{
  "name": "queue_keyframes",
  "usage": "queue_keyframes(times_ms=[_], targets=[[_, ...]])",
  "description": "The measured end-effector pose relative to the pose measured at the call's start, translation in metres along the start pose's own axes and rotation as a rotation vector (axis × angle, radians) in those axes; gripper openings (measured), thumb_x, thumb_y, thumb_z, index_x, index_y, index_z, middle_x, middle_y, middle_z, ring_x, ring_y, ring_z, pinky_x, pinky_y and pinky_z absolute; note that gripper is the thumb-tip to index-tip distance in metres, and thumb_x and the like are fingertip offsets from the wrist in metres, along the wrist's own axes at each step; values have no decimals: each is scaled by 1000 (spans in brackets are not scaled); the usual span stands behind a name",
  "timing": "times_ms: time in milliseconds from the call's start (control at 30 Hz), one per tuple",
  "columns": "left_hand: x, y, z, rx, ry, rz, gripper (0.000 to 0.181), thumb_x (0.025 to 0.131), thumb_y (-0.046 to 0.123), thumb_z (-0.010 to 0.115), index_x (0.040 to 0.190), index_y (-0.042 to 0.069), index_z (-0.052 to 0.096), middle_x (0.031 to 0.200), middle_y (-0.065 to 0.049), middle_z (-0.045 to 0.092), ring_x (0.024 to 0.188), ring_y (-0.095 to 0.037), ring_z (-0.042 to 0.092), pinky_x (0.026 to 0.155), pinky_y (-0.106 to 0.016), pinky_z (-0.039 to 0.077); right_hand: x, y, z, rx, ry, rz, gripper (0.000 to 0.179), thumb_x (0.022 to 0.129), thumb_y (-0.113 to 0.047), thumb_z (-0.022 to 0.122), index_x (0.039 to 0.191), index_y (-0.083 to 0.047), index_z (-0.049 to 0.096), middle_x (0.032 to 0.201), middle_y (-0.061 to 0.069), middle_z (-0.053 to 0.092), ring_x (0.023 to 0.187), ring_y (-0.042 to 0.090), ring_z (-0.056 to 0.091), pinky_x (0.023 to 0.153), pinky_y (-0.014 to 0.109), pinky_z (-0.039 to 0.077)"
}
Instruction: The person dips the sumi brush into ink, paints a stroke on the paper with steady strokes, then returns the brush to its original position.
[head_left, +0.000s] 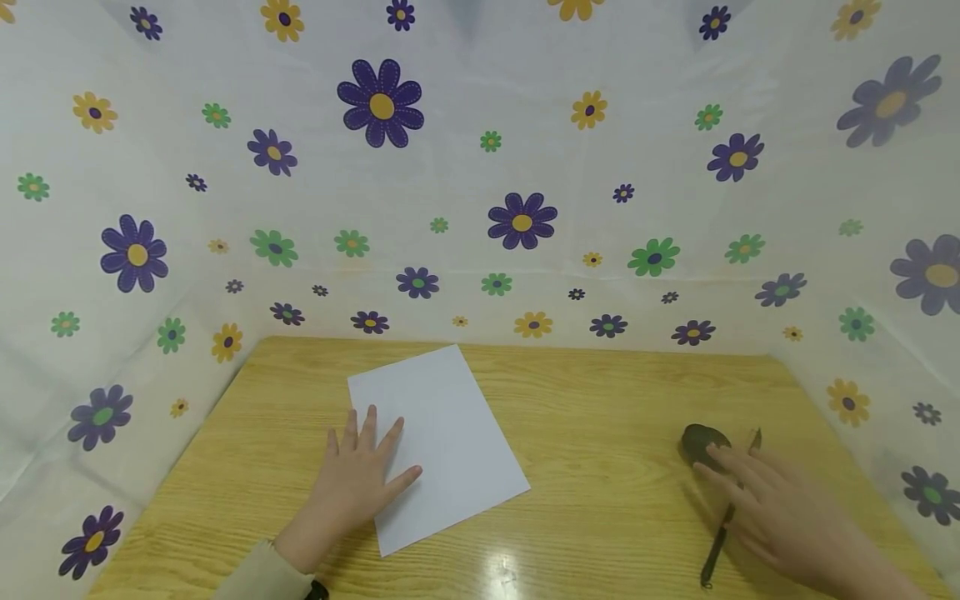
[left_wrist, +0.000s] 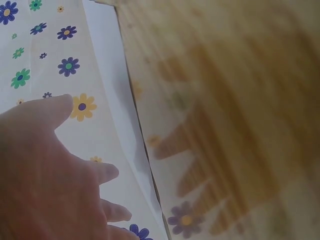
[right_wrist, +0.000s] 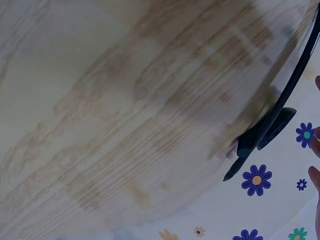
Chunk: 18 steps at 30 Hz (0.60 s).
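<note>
My left hand [head_left: 352,483] is spread on the left edge of a white sheet of paper [head_left: 450,442], fingers apart. The left wrist view has that hand [left_wrist: 55,170] beside a strip of the paper [left_wrist: 107,45]. On the right, my blurred right hand [head_left: 787,517] extends its fingers over a dark slim brush-like stick [head_left: 716,550] with a small loop at its near end. Its fingertips overlap a small dark rounded object [head_left: 699,437]; contact is unclear. In the right wrist view, the stick [right_wrist: 300,67] crosses before the dark object [right_wrist: 280,125], with fingertips at the right edge, apart from both.
A wood-grain table [head_left: 600,417] lies under everything. White cloth with printed flowers [head_left: 450,183] stands as walls at the back and both sides. A dark band [head_left: 317,590] shows at the left sleeve [head_left: 266,575].
</note>
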<state>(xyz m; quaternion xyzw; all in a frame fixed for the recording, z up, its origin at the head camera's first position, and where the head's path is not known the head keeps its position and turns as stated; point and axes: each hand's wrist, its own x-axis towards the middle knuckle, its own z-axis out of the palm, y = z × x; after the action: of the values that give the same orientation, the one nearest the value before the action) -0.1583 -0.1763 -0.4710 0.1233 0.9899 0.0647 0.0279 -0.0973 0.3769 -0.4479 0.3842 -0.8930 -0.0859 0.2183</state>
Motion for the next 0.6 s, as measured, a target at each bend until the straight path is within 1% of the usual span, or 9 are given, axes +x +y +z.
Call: queue_keyframes(times_ms=[100, 267, 367, 467, 600], targets=[[0, 1, 0, -9, -14, 4, 82, 101, 68, 54, 161, 13, 46, 168, -35, 30, 155, -63, 24, 120, -83, 24, -3, 0, 1, 2, -4, -29, 78, 111, -56, 8, 133, -8, 66, 135, 22, 70, 116, 41, 67, 133, 24, -15], [-2, 1, -2, -13, -62, 5, 82, 101, 67, 54, 161, 11, 47, 168, -36, 31, 155, -63, 24, 121, -82, 25, -6, -2, 7, 18, 45, -62, 75, 112, -52, 11, 128, -6, 68, 131, 23, 72, 112, 41, 68, 135, 27, -10], [-2, 1, -1, -10, -94, 5, 83, 101, 67, 55, 160, 9, 47, 167, -36, 31, 155, -63, 25, 121, -80, 25, -7, -4, 11, 33, 65, -68, 73, 113, -50, 12, 128, -6, 68, 130, 23, 72, 111, 41, 68, 136, 27, -8], [-3, 1, -2, -5, -113, 6, 84, 101, 67, 56, 160, 9, 47, 167, -36, 32, 155, -62, 26, 122, -80, 26, -8, -6, 15, 47, 77, -75, 71, 114, -48, 13, 130, -5, 68, 130, 20, 73, 112, 39, 67, 136, 26, -6], [-3, 2, -2, 2, -115, 13, 84, 99, 66, 59, 159, 8, 48, 165, -37, 35, 153, -62, 31, 121, -79, 28, -8, -8, 21, 61, 114, -117, 66, 116, -41, 14, 131, -6, 68, 128, 16, 75, 113, 31, 64, 137, 25, -1]])
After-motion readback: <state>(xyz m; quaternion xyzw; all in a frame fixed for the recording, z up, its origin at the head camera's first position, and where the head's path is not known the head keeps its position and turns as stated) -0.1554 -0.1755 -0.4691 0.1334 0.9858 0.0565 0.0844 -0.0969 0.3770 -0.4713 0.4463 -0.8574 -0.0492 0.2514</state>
